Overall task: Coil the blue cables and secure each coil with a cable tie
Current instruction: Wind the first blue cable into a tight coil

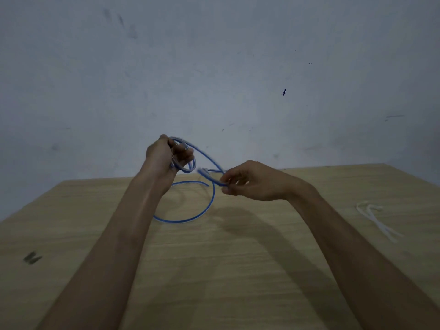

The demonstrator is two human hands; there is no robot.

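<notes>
A blue cable (211, 201) is partly wound into small loops that my left hand (164, 156) grips above the far part of the wooden table (214, 270). From those loops the cable runs right to my right hand (247, 182), which pinches it between thumb and fingers. A long slack loop hangs down and rests on the table between my forearms. The stretch near my right hand is blurred. White cable ties (373, 217) lie on the table to the right, apart from both hands.
A grey wall (214, 67) stands directly behind the table's far edge. A dark mark (32, 257) sits on the tabletop at the near left. My two forearms reach across the middle of the table.
</notes>
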